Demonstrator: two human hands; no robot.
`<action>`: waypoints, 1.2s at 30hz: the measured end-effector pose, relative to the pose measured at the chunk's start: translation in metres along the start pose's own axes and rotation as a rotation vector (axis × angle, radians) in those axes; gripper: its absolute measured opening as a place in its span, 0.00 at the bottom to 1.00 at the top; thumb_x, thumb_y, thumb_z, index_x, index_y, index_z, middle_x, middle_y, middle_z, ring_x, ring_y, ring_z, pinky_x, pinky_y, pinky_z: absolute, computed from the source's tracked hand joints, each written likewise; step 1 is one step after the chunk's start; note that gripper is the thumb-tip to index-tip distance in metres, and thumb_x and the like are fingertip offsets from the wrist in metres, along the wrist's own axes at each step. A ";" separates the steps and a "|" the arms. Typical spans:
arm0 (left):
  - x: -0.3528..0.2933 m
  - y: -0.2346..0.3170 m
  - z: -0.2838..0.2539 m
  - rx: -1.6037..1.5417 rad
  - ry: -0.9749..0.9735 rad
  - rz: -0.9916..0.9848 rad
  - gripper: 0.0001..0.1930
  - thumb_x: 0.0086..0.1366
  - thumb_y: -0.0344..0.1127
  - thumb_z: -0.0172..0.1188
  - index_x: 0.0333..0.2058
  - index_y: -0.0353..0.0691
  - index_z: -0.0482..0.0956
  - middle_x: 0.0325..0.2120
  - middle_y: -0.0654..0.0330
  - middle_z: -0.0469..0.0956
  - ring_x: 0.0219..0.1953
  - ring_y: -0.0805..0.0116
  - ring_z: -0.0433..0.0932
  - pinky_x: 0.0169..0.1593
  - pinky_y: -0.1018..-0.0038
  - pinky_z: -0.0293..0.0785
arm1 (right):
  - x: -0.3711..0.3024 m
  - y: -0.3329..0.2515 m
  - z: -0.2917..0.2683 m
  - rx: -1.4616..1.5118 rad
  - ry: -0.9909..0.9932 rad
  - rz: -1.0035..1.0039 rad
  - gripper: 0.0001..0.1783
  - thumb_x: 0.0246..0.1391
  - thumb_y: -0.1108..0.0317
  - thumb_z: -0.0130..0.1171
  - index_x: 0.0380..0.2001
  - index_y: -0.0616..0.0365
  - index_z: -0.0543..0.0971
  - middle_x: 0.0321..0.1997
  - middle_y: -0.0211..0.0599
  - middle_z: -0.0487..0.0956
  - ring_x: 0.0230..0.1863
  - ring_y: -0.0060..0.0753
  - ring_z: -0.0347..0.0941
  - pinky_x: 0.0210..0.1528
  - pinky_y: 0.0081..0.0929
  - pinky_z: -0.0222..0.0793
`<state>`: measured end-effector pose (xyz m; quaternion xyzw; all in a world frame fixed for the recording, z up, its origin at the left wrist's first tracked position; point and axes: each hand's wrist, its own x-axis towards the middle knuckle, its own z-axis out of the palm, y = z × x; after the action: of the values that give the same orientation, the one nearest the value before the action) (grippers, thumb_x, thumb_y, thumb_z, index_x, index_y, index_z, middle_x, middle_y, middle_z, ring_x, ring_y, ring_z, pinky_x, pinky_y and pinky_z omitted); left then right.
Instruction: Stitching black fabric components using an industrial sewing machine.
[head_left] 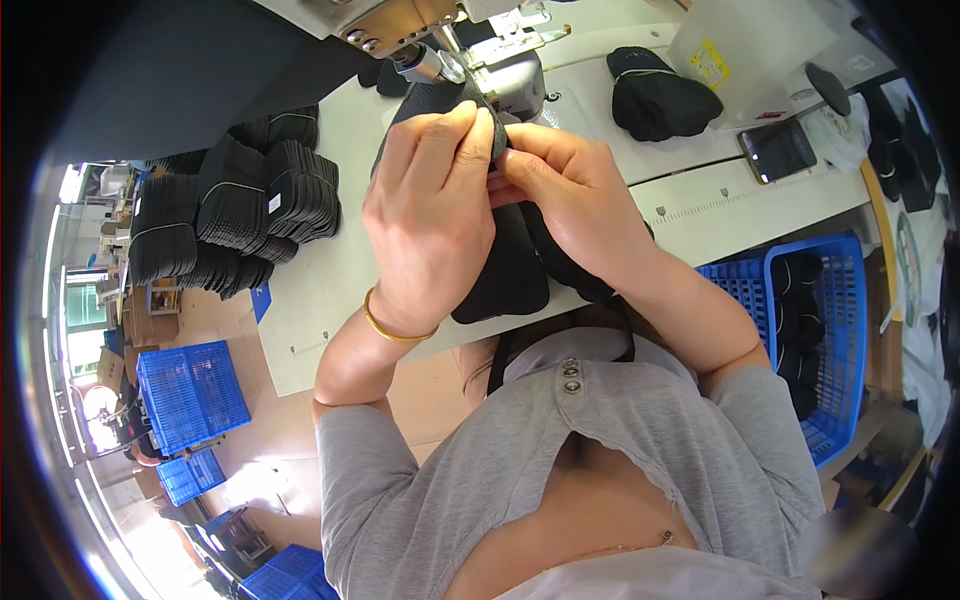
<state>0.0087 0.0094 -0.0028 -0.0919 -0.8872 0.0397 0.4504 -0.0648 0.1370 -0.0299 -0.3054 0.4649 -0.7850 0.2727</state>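
Observation:
Both hands are up at the sewing machine (395, 28), close below its needle area. My left hand (428, 215), with a yellow bangle at the wrist, pinches the edge of a black fabric piece (432, 98). Facing it, my right hand (575, 190) has thumb and fingers closed on the right side of the same edge. The fabric runs up from the fingers toward the machine's metal parts. Further black fabric pieces (505, 275) lie beneath my hands and reach the table's near edge. The fingertips partly hide the pinched edge.
Tied stacks of black pieces (235, 195) fill the table's left side. To the right are a black bundle (660, 98) and a phone (778, 152). A blue basket (852, 350) with black bundles stands right of me; blue crates (195, 395) sit on the floor at left.

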 end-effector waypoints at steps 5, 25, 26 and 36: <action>0.003 -0.007 0.003 -0.002 0.024 0.005 0.16 0.47 0.22 0.64 0.39 0.32 0.83 0.37 0.59 0.80 0.39 0.62 0.79 0.36 0.69 0.80 | 0.008 0.001 0.001 0.027 -0.019 -0.006 0.12 0.66 0.75 0.46 0.34 0.72 0.77 0.32 0.33 0.81 0.37 0.23 0.80 0.44 0.25 0.80; -0.001 -0.009 0.008 -0.065 0.118 -0.006 0.14 0.45 0.20 0.66 0.34 0.33 0.87 0.32 0.60 0.82 0.36 0.62 0.81 0.37 0.72 0.80 | 0.006 0.013 0.007 0.139 0.051 -0.032 0.13 0.70 0.72 0.48 0.40 0.71 0.79 0.36 0.33 0.82 0.41 0.21 0.79 0.49 0.24 0.78; -0.002 -0.009 0.009 -0.063 0.112 -0.001 0.14 0.45 0.20 0.66 0.35 0.33 0.87 0.33 0.60 0.82 0.37 0.63 0.81 0.37 0.72 0.80 | 0.007 0.016 0.008 0.158 0.055 -0.048 0.13 0.70 0.72 0.48 0.40 0.71 0.79 0.36 0.33 0.82 0.41 0.21 0.79 0.49 0.24 0.78; 0.000 -0.023 0.001 -0.054 0.047 0.060 0.14 0.45 0.23 0.65 0.35 0.34 0.87 0.34 0.61 0.83 0.39 0.63 0.83 0.39 0.71 0.81 | 0.005 0.014 0.015 0.172 0.052 -0.028 0.14 0.68 0.74 0.47 0.47 0.71 0.79 0.41 0.37 0.82 0.44 0.23 0.80 0.50 0.23 0.78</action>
<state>0.0045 -0.0133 0.0000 -0.1314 -0.8739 0.0268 0.4672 -0.0555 0.1189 -0.0355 -0.2666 0.3984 -0.8334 0.2749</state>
